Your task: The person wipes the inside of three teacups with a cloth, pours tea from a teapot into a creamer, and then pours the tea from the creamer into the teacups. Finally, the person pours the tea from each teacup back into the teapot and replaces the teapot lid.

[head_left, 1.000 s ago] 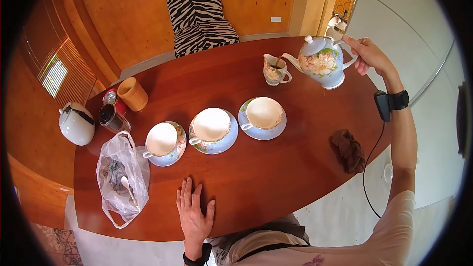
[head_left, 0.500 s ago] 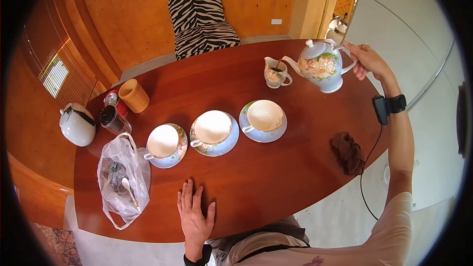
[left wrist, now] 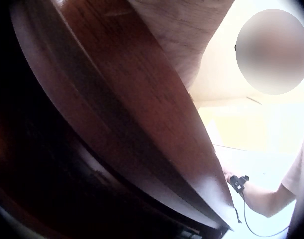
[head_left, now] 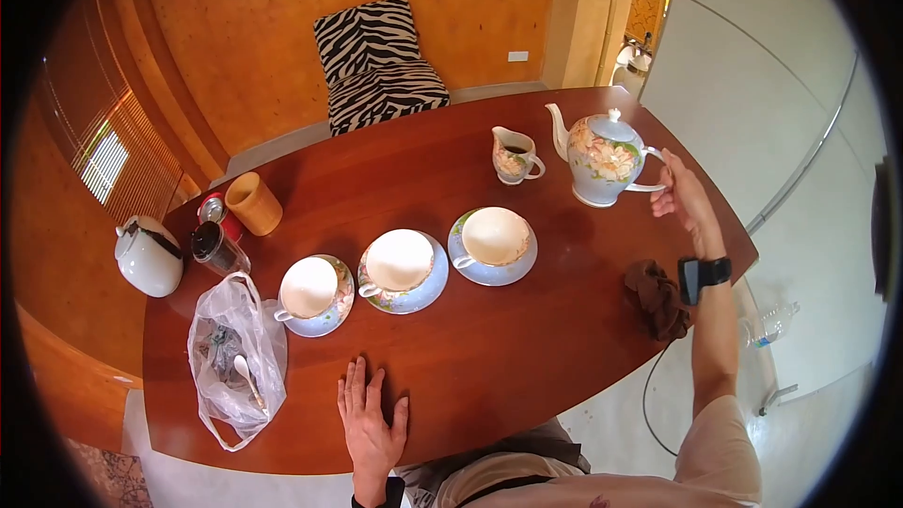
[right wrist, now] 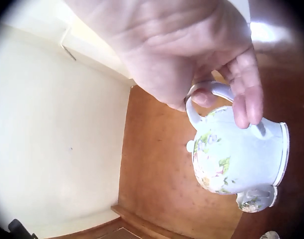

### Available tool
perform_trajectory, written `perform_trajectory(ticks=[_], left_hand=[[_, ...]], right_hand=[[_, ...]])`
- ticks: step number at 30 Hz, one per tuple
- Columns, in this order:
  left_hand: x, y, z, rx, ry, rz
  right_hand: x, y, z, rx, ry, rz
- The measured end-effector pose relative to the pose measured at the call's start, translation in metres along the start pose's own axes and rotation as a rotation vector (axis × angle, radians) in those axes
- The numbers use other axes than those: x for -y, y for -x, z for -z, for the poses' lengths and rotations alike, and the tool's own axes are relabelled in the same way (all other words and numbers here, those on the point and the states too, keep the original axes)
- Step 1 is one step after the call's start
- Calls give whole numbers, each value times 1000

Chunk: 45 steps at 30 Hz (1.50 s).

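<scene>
My right hand [head_left: 685, 196] holds the handle of a floral blue-white teapot [head_left: 604, 165] at the table's far right; the pot is upright, its spout pointing left. In the right wrist view the fingers of that hand [right wrist: 192, 55] curl at the handle of the teapot [right wrist: 236, 157]. Whether its base touches the table, I cannot tell. A small floral pitcher [head_left: 513, 160] with dark liquid inside stands left of the spout. Palm down, my left hand [head_left: 372, 425] rests on the table near the front edge, fingers extended.
Three cups [head_left: 399, 261] on saucers stand in a row mid-table. On the left are a plastic bag [head_left: 230, 376] with a white spoon, a lidded glass [head_left: 218, 252], a red can, a wooden cup [head_left: 254, 204] and a white pot [head_left: 149, 257]. A brown cloth [head_left: 658, 299] lies at the right.
The teapot has turned from tilted toward the pitcher to upright, and its spout has left the pitcher's mouth. My right hand has come lower and nearer. The left hand stays on the table.
</scene>
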<state>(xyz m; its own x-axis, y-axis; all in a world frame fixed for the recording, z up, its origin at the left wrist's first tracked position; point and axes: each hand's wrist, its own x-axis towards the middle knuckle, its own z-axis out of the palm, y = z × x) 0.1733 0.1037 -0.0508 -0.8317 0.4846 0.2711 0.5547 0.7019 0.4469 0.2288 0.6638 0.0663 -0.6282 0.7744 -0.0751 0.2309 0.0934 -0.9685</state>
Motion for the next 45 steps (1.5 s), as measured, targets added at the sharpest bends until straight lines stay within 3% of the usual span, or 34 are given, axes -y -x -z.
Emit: perform_trajectory(ticks=[9, 26, 35, 38, 40, 42, 44, 45], left_hand=[[-2, 0, -1, 4, -15, 15], [-2, -1, -2, 1, -15, 25], [0, 0, -2, 8, -25, 6], [1, 0, -3, 4, -26, 16], [1, 1, -2, 3, -25, 5], [0, 1, -2, 3, -26, 15], [0, 0, -2, 5, -22, 5], [0, 1, -2, 1, -28, 6]], right_hand=[[-57, 1, 8, -38, -111, 9], [-81, -9, 9, -55, -194, 65], [-81, 6, 22, 15, -145, -22], [-61, 35, 17, -87, 62, -16], [-49, 55, 9, -447, 416, 263], [-36, 68, -13, -399, 303, 332], [-20, 72, -47, -1, 148, 305], [-14, 70, -70, 103, 132, 268]])
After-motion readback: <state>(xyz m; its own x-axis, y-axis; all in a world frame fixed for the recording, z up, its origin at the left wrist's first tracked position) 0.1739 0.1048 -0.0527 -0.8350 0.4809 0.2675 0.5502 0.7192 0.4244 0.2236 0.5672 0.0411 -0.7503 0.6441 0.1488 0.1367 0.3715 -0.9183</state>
